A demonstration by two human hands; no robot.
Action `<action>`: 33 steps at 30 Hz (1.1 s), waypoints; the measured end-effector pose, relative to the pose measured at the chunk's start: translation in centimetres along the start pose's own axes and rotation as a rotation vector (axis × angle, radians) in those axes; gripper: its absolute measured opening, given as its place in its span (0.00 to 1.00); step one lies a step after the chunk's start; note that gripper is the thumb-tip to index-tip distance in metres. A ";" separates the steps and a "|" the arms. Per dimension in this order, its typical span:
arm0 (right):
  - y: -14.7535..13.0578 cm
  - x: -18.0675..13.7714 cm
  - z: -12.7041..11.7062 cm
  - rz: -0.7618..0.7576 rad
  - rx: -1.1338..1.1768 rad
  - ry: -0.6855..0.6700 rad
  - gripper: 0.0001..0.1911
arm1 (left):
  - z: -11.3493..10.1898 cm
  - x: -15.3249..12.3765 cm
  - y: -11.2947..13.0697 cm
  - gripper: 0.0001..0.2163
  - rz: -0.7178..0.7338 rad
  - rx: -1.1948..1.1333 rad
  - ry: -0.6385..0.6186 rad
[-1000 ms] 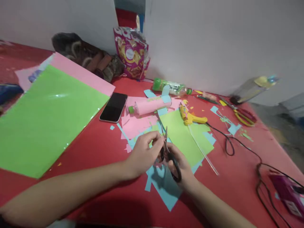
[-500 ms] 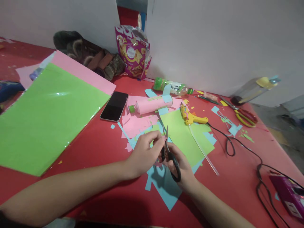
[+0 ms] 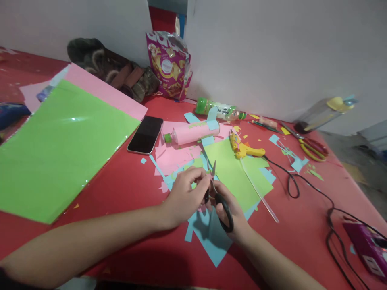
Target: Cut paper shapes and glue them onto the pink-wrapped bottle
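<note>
Head view looks down on a red table (image 3: 127, 189) strewn with cut paper. Both hands meet near the middle of it, above a blue paper offcut (image 3: 211, 241). The right hand (image 3: 234, 215) grips a pair of black-handled scissors (image 3: 223, 204), fingers through the loops, with the blades pointing up and away from the person and only narrowly parted. The left hand (image 3: 184, 197) is closed in a pinch, thumb and fingertips holding a small pinkish scrap (image 3: 209, 174) right at the blades; the scrap is too small to make out its shape. The two hands touch or nearly touch at the scissors.

Just beyond the hands lies a light green sheet (image 3: 232, 169) over pink and blue pieces, and a yellow glue gun (image 3: 243, 149) rests at its far edge, its black cord (image 3: 302, 189) trailing off to the right. A pink-wrapped bottle (image 3: 192, 133) lies on its side behind that, beside a dark phone (image 3: 145, 135). To the left a large green sheet (image 3: 54, 153) covers a pink sheet (image 3: 102, 90). A second pair of scissors with red and yellow handles (image 3: 311, 147) lies well apart at the far right
</note>
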State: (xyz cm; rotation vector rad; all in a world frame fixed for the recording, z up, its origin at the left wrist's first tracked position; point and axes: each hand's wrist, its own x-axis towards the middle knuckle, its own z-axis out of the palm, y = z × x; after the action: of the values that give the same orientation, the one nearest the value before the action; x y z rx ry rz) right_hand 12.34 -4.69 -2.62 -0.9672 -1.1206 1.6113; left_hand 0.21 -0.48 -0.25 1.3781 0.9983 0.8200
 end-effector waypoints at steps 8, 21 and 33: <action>0.0 0.0 0.0 -0.017 -0.020 0.030 0.24 | 0.0 0.0 0.3 0.14 0.040 0.054 0.073; -0.4 0.1 0.2 -0.005 -0.072 0.076 0.24 | -0.1 0.1 0.5 0.13 0.015 0.068 0.073; 0.1 0.0 0.1 -0.020 -0.034 0.079 0.23 | 0.0 0.2 0.3 0.13 0.031 0.060 0.075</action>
State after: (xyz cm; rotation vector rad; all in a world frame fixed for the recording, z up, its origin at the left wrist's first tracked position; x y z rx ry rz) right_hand 12.26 -4.72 -2.67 -1.0298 -1.1026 1.5291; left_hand 0.28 -0.25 0.07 1.4254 1.0693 0.8759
